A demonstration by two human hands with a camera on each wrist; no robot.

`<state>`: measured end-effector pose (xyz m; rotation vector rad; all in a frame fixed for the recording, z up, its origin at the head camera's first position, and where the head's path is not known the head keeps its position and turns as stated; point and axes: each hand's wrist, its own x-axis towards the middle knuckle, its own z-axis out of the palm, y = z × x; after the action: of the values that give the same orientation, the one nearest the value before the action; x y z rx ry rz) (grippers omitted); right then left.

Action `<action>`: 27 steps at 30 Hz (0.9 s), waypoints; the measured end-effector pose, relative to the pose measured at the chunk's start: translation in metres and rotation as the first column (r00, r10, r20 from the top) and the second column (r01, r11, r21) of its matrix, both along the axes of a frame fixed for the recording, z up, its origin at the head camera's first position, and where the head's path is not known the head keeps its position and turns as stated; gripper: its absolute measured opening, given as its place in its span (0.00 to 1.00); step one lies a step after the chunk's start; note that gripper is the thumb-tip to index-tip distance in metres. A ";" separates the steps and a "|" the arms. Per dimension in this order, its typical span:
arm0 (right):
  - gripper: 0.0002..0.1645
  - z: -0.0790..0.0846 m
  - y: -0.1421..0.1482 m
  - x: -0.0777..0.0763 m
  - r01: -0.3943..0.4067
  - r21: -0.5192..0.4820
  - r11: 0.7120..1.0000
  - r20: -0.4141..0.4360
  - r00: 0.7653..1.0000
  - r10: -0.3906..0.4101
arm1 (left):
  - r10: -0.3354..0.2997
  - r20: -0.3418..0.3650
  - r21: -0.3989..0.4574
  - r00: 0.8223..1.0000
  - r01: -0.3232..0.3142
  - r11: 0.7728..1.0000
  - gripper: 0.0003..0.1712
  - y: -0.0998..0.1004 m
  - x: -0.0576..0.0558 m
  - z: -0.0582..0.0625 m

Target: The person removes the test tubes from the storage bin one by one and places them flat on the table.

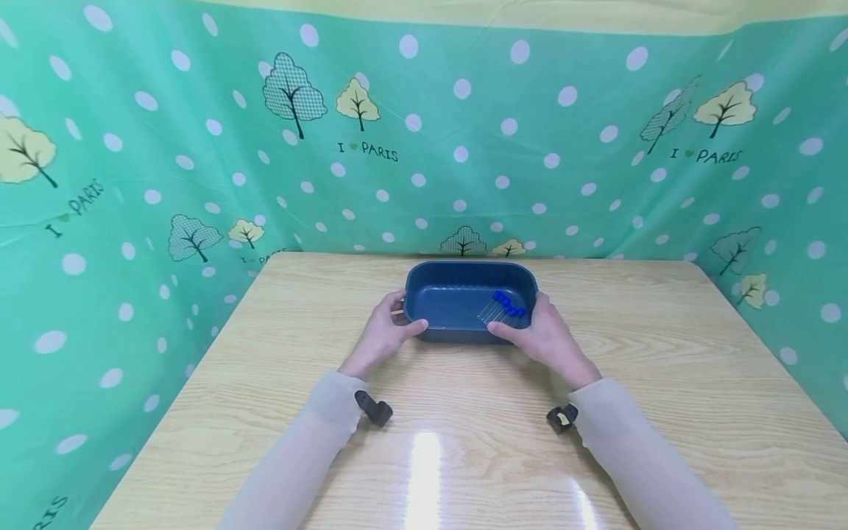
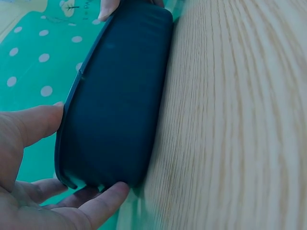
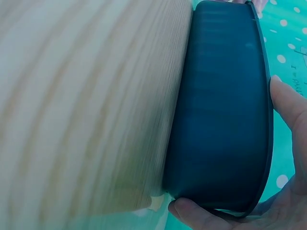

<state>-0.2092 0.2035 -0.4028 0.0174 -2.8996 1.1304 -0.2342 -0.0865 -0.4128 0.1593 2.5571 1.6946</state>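
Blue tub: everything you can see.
The tub is dark blue, oblong with rounded corners, open-topped, with smooth plastic-looking walls and a thin rim lip. It sits upright, long side across, near the far edge of the wooden table. The left hand and right hand grip its ends, thumbs at the rim. Several thin blue-topped items lie inside, toward the right; the underside is hidden.

A cloth-walled tabletop booth, by the look of it.
From my remote station I see a wood-grain table (image 1: 473, 397) with green, white-dotted cloth (image 1: 457, 121) hanging behind it and along its left and right sides, printed with trees and "PARIS" lettering. Bright glare (image 1: 424, 475) streaks the table's near part. Whether a home, office or lab lies beyond the cloth, I cannot tell.
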 end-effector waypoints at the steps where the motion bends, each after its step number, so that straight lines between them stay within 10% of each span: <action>1: 0.72 0.000 0.000 0.000 0.004 0.001 1.000 0.002 1.000 -0.004 | 0.001 0.000 -0.001 1.000 -0.001 1.000 0.45 0.000 0.000 0.000; 27: 0.75 -0.001 -0.002 0.000 0.012 0.006 1.000 0.023 1.000 -0.013 | 0.000 0.012 0.009 1.000 0.000 1.000 0.45 -0.002 -0.001 0.000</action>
<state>-0.2097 0.2017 -0.4041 -0.0136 -2.9190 1.1270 -0.2352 -0.0883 -0.4128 0.1490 2.5421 1.7018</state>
